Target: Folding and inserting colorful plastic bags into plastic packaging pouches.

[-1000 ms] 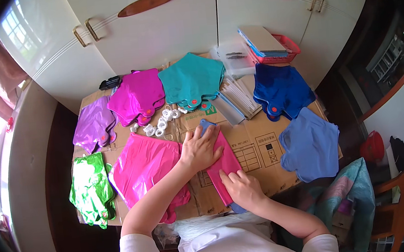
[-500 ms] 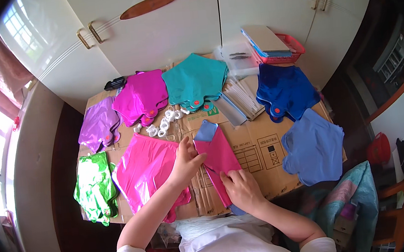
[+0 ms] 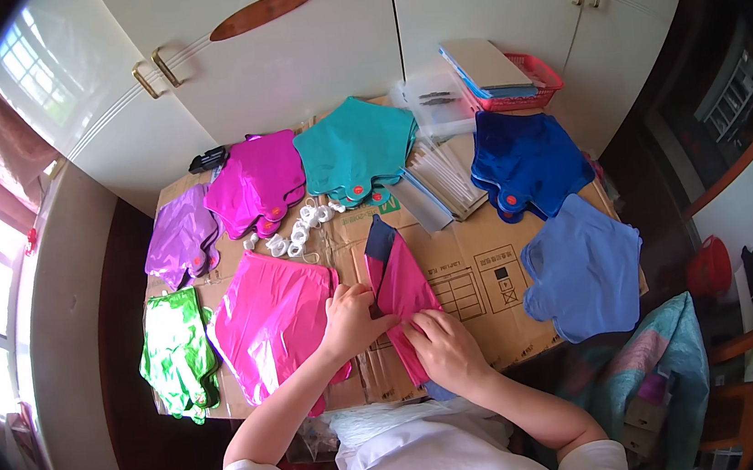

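A folded strip of foil balloons (image 3: 397, 280), pink on top with a blue one showing at its far end, lies on the cardboard sheet (image 3: 477, 275) in front of me. My left hand (image 3: 353, 318) grips its left edge. My right hand (image 3: 445, 347) presses down on its near end. A flat pile of pink foil balloons (image 3: 271, 324) lies just left of my left hand.
Piles of foil balloons ring the cardboard: green (image 3: 173, 353), purple (image 3: 180, 242), magenta (image 3: 256, 183), teal (image 3: 354, 150), dark blue (image 3: 525, 162), light blue (image 3: 581, 264). White clips (image 3: 294, 234), clear bags (image 3: 443, 173) and a red basket (image 3: 517, 83) sit behind. White cupboard doors (image 3: 320, 48) stand beyond.
The balloons under my hands went from lying flat to folded into a narrow strip. My left hand moved from on top of them to their left edge.
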Motion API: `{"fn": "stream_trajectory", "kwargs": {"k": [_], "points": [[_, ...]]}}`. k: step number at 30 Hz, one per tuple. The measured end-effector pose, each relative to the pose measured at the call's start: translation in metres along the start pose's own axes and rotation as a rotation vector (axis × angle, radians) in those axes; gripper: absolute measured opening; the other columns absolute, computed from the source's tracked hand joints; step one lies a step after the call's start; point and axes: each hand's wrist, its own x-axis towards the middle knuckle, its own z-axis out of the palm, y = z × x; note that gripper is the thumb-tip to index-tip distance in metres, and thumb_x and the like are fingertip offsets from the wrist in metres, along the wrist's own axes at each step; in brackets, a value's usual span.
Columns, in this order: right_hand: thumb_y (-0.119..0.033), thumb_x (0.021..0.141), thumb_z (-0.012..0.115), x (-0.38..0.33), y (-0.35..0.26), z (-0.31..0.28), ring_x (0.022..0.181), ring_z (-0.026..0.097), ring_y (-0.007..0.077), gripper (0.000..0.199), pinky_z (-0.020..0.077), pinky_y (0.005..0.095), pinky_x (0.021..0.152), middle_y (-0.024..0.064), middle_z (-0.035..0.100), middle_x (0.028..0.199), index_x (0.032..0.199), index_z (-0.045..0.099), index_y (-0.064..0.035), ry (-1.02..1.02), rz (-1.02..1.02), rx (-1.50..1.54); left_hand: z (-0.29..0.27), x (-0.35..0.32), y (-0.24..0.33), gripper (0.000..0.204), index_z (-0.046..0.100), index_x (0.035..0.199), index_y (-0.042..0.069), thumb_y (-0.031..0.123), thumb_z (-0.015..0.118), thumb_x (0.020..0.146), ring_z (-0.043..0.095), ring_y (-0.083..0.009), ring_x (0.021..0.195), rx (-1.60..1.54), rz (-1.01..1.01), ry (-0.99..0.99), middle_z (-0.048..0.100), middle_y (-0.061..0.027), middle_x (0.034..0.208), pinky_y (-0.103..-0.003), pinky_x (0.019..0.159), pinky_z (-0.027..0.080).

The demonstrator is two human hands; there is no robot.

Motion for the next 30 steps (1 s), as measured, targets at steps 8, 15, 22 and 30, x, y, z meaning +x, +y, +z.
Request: {"fn": "stream_trajectory", "kwargs": {"k": [8,15,22,30], "points": [[-0.013,0.079,0.059,-0.005,-0.002,0.006,0.113,0.047,0.0337,0.03,0.0419,0.0414,0.097,0.0193,0.05,0.116,0.108,0.065,-0.0099,0.053,0.095,-0.066,0.005,-0.007,-0.001,0.035,0.054,0.07,0.003,0.031,0.076,0.071,0.052,-0.0279,0.085,0.032,0.17,0.078,0.056,-0.0085,0.076,-0.042,0.074,0.038],[-0.018,0.079,0.061,-0.003,-0.005,0.0,0.114,0.046,0.0354,0.03,0.0423,0.044,0.095,0.0218,0.049,0.118,0.107,0.063,-0.0097,0.037,0.121,-0.142,0.006,-0.008,-0.001,0.034,0.055,0.07,0.004,0.03,0.076,0.072,0.052,-0.0268,0.083,-0.003,0.156,0.079,0.055,-0.0081,0.072,-0.041,0.074,0.038],[-0.017,0.079,0.062,-0.002,-0.004,0.0,0.113,0.047,0.0379,0.029,0.0423,0.044,0.095,0.0244,0.048,0.117,0.106,0.062,-0.0056,0.045,0.15,-0.126,0.006,-0.005,-0.006,0.033,0.06,0.079,0.004,0.032,0.076,0.071,0.053,-0.0277,0.088,-0.046,0.095,-0.018,0.059,-0.009,0.078,-0.042,0.079,0.039],[-0.017,0.078,0.064,-0.004,-0.003,0.002,0.112,0.047,0.0396,0.028,0.0418,0.0445,0.096,0.0247,0.047,0.117,0.103,0.064,-0.0054,0.045,0.137,-0.106,0.021,0.002,0.002,0.03,0.066,0.085,0.009,0.033,0.075,0.069,0.054,-0.0248,0.091,-0.093,0.092,0.163,0.063,-0.0052,0.084,-0.042,0.077,0.038]]}}
